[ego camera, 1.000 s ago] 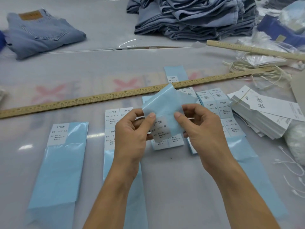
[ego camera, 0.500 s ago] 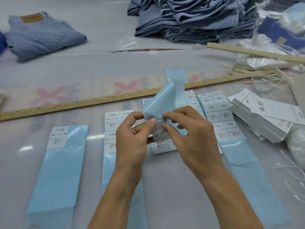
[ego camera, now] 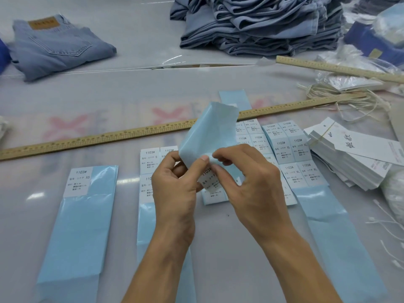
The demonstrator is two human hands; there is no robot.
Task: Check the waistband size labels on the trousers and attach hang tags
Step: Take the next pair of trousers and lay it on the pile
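Since a second ago, both hands have bent the glossy pale-blue backing sheet upward, peeling a white size sticker.

At frame centre, left hand and right hand pinch the white "1103#" sticker at the sheet's lower edge. Flat sheets read XS, S, L, XL; white card hang tags lie stacked at right, folded denim trousers at upper left.

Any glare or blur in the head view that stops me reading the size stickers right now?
Head view: overhead light leaves bright glare patches on the glossy table cover beside the XS sheet, whose print stays legible; the sticker pinched by the left hand and right hand is curled and part hidden by fingers, size unreadable; wide-angle distortion bows the long ruler; the edges look soft.
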